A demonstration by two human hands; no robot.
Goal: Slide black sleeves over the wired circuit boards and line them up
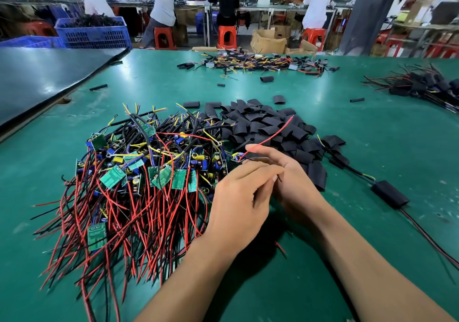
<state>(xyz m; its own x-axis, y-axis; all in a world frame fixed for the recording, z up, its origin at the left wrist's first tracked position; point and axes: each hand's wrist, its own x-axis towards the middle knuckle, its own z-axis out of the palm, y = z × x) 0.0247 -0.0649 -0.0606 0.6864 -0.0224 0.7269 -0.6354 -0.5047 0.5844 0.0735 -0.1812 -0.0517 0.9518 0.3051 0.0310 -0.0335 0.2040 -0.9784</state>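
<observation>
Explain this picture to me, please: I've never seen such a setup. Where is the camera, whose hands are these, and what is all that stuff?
There is no machine: a person works with bare hands, and the one camera sits on their head, looking down. On the green table lie a heap of small green circuit boards with red and black wires, on the left, and a pile of short black sleeves behind the hands. To the right lies one board already covered by a sleeve. The left hand and right hand together pinch one small wired board, whose red wire sticks up over the sleeves.
</observation>
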